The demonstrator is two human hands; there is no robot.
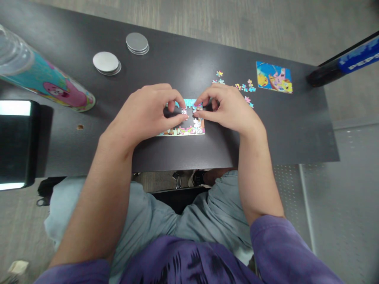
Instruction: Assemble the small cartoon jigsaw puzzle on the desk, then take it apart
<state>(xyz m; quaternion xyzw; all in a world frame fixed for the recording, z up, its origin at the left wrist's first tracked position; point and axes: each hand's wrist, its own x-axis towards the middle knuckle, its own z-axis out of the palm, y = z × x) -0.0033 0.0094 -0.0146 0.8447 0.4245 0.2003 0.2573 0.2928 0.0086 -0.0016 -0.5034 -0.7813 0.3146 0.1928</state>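
Note:
A partly assembled jigsaw puzzle (194, 131) lies flat on the dark table, its border joined around a gap in the middle. Over that gap my left hand (148, 110) pinches a small puzzle piece (184, 112) with eyes printed on it, between thumb and index finger. My right hand (227, 105) is at the puzzle's right edge, its thumb and index finger closed around a piece (199, 107) there. Whether that piece is joined to the border I cannot tell. Part of the puzzle's left side is hidden behind my left hand.
Loose puzzle pieces (250, 89) lie beyond my right hand, near a cartoon picture card (274, 77). Two stacks of discs (137, 42) sit at the back left. A cartoon-printed cylinder (59, 85) and a black device (16, 144) are left; a dark bottle (340, 65) is right.

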